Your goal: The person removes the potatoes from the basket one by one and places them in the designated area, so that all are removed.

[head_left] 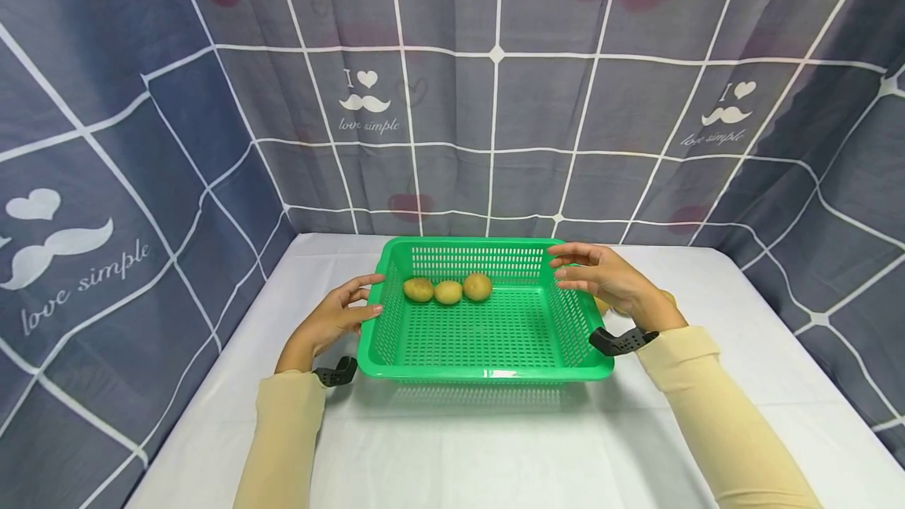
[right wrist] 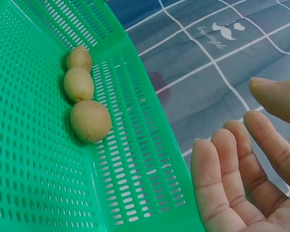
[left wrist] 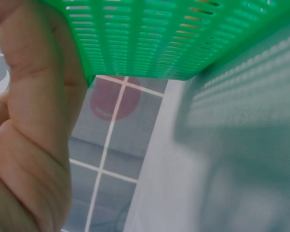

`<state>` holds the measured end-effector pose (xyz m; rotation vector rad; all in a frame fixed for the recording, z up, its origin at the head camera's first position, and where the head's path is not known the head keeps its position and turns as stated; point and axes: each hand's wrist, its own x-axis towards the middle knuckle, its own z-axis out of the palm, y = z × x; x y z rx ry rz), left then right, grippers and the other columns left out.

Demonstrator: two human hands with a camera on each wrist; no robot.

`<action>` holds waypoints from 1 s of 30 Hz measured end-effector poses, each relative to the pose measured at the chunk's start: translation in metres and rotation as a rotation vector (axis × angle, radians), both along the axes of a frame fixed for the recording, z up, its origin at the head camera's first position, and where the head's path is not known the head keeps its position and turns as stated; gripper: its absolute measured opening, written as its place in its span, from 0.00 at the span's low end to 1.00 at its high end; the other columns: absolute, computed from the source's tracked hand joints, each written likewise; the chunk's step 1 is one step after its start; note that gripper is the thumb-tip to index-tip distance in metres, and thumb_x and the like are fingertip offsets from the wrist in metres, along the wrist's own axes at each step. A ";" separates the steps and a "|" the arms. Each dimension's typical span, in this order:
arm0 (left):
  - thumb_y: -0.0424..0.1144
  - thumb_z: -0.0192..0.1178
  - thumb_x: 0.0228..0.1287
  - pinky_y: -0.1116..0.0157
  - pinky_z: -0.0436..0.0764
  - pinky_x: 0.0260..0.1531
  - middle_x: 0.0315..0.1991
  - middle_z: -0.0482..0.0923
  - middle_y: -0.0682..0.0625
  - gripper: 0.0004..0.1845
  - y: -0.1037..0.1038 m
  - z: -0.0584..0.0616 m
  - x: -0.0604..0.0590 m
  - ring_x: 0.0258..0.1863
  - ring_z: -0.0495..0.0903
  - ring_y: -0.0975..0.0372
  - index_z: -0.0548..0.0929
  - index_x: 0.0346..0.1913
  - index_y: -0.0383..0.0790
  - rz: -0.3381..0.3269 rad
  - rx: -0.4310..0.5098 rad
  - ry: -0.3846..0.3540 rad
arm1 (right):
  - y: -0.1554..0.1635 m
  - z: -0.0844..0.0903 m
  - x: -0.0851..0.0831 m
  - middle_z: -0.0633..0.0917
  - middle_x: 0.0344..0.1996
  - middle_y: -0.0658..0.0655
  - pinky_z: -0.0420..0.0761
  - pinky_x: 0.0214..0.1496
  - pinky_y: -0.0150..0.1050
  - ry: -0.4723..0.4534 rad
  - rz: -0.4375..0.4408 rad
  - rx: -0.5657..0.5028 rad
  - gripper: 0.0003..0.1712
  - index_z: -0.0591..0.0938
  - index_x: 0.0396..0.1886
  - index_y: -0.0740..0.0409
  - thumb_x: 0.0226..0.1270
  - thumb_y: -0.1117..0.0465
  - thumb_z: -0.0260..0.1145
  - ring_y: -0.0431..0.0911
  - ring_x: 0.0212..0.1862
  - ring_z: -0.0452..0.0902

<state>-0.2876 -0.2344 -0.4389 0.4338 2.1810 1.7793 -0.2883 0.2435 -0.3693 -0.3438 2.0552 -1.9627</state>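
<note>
A green perforated plastic basket (head_left: 484, 373) holds three potatoes in a row near its back wall: one at the left (head_left: 419, 290), a smaller one in the middle (head_left: 448, 292) and a rounder one at the right (head_left: 477, 287). My left hand (head_left: 341, 316) is at the left side, holding the rim with thumb and fingertips over its edge; the left wrist view shows its fingers against the outer side. My right hand (head_left: 601, 280) hovers at the right rim, fingers loosely spread, thumb apart, nothing in it. The right wrist view shows its fingertips (right wrist: 206, 150) beside the rim.
More potatoes (head_left: 602, 305) lie on the white-covered table (head_left: 452, 454) right of the basket, mostly hidden behind the right hand and wrist. Grey-blue checked curtains (head_left: 452, 100) stand around the table's back and sides. Both wrists wear black bands (head_left: 624, 342).
</note>
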 end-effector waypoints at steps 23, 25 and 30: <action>0.35 0.66 0.78 0.62 0.82 0.37 0.72 0.60 0.30 0.37 0.000 -0.002 -0.001 0.48 0.77 0.59 0.64 0.84 0.36 0.013 -0.013 -0.005 | -0.041 -0.016 -0.029 0.79 0.61 0.72 0.86 0.57 0.38 0.107 -0.007 0.141 0.31 0.69 0.75 0.80 0.77 0.74 0.65 0.43 0.54 0.84; 0.35 0.66 0.78 0.63 0.82 0.37 0.71 0.61 0.31 0.37 0.000 -0.002 -0.001 0.46 0.77 0.60 0.64 0.84 0.36 0.009 -0.007 -0.004 | -0.044 -0.017 -0.031 0.78 0.62 0.75 0.86 0.57 0.39 0.129 -0.016 0.162 0.31 0.70 0.74 0.80 0.76 0.74 0.66 0.42 0.52 0.84; 0.35 0.66 0.78 0.63 0.83 0.37 0.71 0.61 0.30 0.37 0.000 -0.002 -0.002 0.44 0.78 0.60 0.63 0.84 0.36 0.007 -0.002 -0.004 | -0.051 -0.020 -0.035 0.79 0.61 0.79 0.87 0.58 0.44 0.221 -0.026 0.255 0.29 0.74 0.71 0.79 0.74 0.72 0.68 0.41 0.49 0.83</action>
